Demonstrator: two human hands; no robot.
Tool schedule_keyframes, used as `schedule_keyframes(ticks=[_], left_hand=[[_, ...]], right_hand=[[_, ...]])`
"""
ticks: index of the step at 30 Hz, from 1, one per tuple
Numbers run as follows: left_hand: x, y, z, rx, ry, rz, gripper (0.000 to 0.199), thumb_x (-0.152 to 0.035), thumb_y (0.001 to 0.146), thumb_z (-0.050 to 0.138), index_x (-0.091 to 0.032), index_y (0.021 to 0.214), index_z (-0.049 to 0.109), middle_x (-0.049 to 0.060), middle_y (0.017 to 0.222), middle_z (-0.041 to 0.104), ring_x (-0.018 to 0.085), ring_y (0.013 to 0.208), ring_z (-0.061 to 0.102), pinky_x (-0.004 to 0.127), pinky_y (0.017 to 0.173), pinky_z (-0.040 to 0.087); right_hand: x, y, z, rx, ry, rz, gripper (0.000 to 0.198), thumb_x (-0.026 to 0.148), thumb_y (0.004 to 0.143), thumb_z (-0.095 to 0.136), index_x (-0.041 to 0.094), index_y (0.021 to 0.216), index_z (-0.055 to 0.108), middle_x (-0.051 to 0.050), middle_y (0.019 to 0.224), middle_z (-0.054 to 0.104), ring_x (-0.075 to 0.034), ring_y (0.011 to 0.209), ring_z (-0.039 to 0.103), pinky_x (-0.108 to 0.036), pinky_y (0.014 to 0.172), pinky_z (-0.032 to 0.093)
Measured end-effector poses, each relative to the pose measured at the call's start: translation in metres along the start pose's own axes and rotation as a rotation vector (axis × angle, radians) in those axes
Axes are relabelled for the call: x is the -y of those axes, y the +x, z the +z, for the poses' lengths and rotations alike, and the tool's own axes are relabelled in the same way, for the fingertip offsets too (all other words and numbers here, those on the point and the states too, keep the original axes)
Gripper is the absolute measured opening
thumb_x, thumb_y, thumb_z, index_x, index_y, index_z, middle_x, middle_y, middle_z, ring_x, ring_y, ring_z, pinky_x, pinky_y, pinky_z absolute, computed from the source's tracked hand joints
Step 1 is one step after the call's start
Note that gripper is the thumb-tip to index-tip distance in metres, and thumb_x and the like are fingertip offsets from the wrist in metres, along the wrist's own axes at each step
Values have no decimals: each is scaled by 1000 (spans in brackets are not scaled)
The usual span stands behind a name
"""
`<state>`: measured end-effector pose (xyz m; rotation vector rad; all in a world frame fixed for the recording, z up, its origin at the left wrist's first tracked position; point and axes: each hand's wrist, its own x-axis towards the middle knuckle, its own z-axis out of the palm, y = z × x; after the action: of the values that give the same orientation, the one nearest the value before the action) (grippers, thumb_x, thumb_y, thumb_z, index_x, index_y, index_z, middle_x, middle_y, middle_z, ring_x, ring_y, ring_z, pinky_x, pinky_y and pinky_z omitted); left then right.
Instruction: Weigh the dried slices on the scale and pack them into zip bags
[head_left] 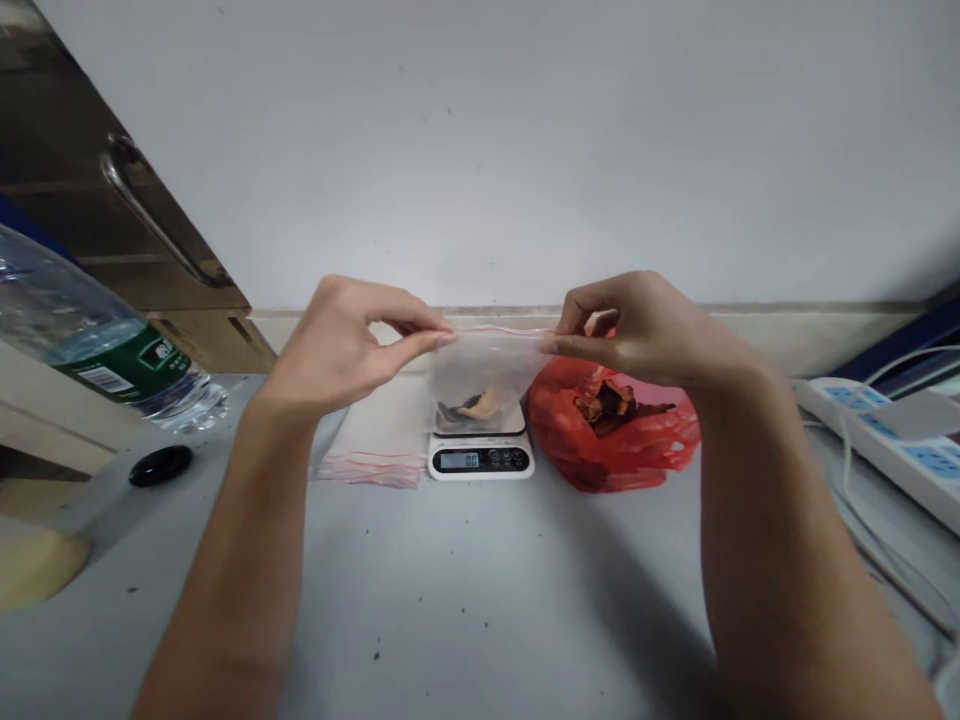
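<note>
Between my two hands hangs a clear zip-lock bag (491, 362) with a red-lined top edge and a few dark and tan dried pieces (480, 404) at its bottom. My left hand (360, 335) pinches its top left corner, and my right hand (626, 325) pinches the top right corner. Behind and below the bag, a small digital scale (481, 460) shows 0.0; the bag covers most of its platform. A stack of flat zip-lock bags (375, 466) lies left of the scale. To the right sits an open red plastic bag (615, 460) holding brown dried pieces (606, 402).
At the left stand a water bottle (124, 365) with a green label and a black round object (160, 466). A white power strip (900, 440) with cables lies at the right. A pale wall (495, 160) rises behind the grey table (450, 640), which has dark specks on it.
</note>
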<state>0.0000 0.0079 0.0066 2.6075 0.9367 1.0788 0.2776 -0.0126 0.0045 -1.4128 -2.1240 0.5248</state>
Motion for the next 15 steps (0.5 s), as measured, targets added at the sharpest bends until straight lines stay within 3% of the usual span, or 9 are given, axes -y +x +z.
schedule_keyframes(ticks=[2, 6, 8, 12, 15], left_hand=[[-4, 1, 5, -104, -20, 45, 12, -31, 90, 79, -28, 78, 79, -1, 84, 82, 20, 76, 75, 31, 69, 59], [-20, 8, 27, -129, -34, 273, 14, -22, 93, 79, -30, 81, 79, -4, 85, 81, 16, 73, 74, 29, 68, 60], [-32, 11, 42, -194, 17, 349, 15, -16, 95, 75, -29, 88, 80, -2, 93, 81, 15, 79, 75, 29, 71, 61], [-58, 16, 65, -366, 116, 372, 18, -16, 99, 69, -29, 104, 79, 1, 105, 80, 18, 92, 74, 35, 80, 62], [-67, 15, 76, -263, 28, 364, 18, -16, 102, 65, -25, 110, 77, 2, 104, 80, 18, 95, 74, 35, 86, 62]], right_hand=[[7, -1, -3, 77, -16, -19, 18, 37, 79, 71, 23, 69, 66, -2, 70, 69, -19, 68, 63, -31, 64, 47], [18, -3, 4, 335, 23, -109, 20, 37, 83, 70, 21, 93, 76, -4, 89, 77, -21, 79, 69, -32, 71, 52], [14, -7, 9, 347, 33, -125, 18, 32, 88, 65, 20, 96, 76, -5, 90, 77, -22, 80, 69, -33, 73, 54], [-13, -29, 1, 185, 213, -71, 27, 29, 93, 58, 19, 108, 78, -6, 95, 79, -24, 86, 73, -37, 76, 61], [-38, -58, -23, -182, 329, -10, 42, 37, 98, 55, 25, 135, 70, -8, 119, 81, -27, 107, 76, -46, 94, 63]])
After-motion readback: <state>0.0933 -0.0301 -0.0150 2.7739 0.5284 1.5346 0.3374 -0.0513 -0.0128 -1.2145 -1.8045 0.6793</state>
